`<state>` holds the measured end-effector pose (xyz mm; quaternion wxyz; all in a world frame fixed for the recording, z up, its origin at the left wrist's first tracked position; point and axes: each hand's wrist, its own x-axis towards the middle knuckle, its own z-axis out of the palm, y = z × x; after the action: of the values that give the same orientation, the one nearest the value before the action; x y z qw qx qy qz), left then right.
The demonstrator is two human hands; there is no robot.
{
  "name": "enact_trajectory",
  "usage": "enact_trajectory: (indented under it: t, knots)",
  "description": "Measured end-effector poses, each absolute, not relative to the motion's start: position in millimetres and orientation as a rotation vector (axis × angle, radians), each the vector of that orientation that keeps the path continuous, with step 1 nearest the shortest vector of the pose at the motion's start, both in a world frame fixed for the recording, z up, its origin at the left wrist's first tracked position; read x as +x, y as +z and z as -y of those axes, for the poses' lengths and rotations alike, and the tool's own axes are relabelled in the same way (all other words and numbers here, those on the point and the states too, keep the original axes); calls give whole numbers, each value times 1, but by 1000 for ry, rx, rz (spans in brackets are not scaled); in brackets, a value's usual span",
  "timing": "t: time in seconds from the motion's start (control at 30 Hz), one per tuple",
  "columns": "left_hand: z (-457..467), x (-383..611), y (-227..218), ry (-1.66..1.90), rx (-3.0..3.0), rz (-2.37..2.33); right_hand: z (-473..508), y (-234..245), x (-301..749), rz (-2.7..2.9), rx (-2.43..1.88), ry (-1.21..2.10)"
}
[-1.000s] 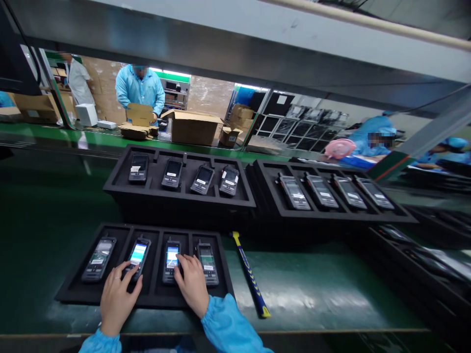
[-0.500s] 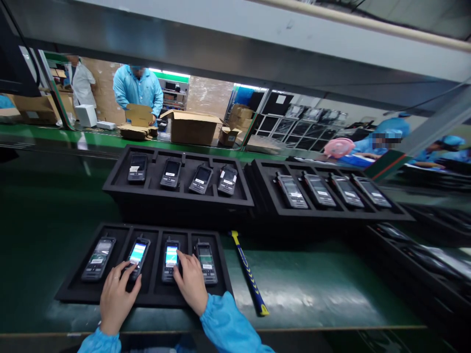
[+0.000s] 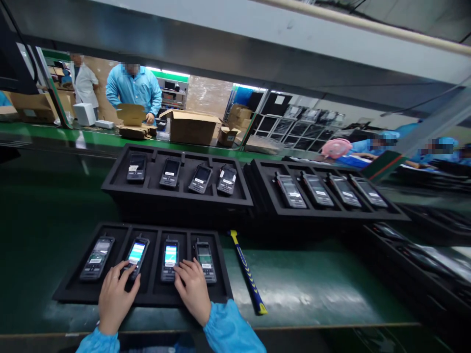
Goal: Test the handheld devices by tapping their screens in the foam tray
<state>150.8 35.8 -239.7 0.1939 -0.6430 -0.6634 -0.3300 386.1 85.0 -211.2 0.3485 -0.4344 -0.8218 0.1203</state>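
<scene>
A black foam tray (image 3: 152, 294) lies on the green bench with handheld radio phones in its compartments. My left hand (image 3: 117, 294) is open, its fingertips touching the lower part of a lit handheld phone (image 3: 136, 254). Beside a second lit handheld phone (image 3: 170, 257) is my right hand (image 3: 194, 287), fingers apart, fingertips at that phone's lower right edge. Both screens glow blue and white. A dark-screened handheld phone (image 3: 97, 259) sits in the leftmost compartment, and another dark one (image 3: 206, 260) in the rightmost, partly behind my right hand.
Behind stand two stacked foam trays, a left one (image 3: 176, 193) and a right one (image 3: 331, 211), holding more handheld phones. A blue and yellow stick (image 3: 248, 274) lies right of my tray. Across the bench, a person in blue (image 3: 134, 93) stands by a cardboard box (image 3: 193, 128).
My right hand has drawn back down from the lit screen to the phone's lower edge. My left hand stays nearly in place.
</scene>
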Motion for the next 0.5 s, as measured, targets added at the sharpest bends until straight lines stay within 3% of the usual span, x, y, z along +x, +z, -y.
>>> enact_trajectory:
  t: [0.5]
  knots:
    - [-36, 149, -241, -912, -1822, 1864, -85, -213, 380, 2150, -1172, 245]
